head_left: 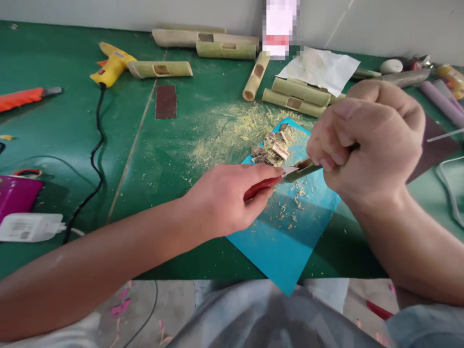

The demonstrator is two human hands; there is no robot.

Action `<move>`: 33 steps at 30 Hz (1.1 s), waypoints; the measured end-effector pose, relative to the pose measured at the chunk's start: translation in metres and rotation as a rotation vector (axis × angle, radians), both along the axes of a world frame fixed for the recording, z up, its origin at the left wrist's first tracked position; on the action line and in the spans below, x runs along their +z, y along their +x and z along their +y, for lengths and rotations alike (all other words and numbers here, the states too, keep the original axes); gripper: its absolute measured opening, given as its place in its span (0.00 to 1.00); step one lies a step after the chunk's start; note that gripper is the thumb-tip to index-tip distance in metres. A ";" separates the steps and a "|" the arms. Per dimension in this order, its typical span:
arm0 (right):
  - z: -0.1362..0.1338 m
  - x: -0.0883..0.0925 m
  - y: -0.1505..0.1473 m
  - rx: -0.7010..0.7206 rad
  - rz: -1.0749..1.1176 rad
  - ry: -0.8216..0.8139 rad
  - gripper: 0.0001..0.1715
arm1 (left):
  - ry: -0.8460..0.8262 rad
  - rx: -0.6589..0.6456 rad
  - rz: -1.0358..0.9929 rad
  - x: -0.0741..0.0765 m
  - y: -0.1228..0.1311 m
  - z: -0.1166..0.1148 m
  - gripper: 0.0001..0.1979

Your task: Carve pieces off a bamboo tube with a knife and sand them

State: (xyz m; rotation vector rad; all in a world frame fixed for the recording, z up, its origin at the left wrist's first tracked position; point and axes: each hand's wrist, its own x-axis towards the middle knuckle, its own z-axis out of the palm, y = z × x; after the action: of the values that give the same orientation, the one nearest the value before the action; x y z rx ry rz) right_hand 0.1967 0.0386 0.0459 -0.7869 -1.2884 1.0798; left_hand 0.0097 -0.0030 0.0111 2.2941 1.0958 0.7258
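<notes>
My left hand point(228, 198) is closed around a red-handled knife point(263, 186), its small blade touching the end of a short bamboo piece point(303, 169). My right hand point(366, 133) is a fist wrapped round that bamboo piece, holding it above a blue cutting mat point(290, 241). Bamboo chips point(271, 147) and pale shavings lie on the mat's far corner and on the green table point(72, 159) beyond it.
Several cut bamboo tubes point(295, 96) with rectangular holes lie at the back. A yellow glue gun point(110, 65) with a black cord sits at back left, next to a sandpaper strip point(166, 101). White paper point(321, 67) lies at back right, a white charger point(31, 227) at left.
</notes>
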 end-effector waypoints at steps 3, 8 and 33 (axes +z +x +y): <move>0.006 0.001 0.000 0.012 0.040 -0.027 0.23 | 0.047 0.010 0.023 -0.006 0.003 -0.001 0.16; 0.008 0.007 -0.002 -0.024 0.045 -0.085 0.21 | 0.112 0.018 0.044 -0.011 0.003 0.001 0.17; 0.019 0.003 0.009 0.002 0.028 -0.043 0.21 | 0.108 -0.102 0.132 -0.016 0.008 0.022 0.20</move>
State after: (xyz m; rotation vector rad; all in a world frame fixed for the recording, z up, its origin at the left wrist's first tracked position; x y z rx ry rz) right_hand 0.2058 0.0580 0.0492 -0.8001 -1.2462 1.1202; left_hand 0.0173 0.0191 -0.0051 2.5003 1.0109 0.6147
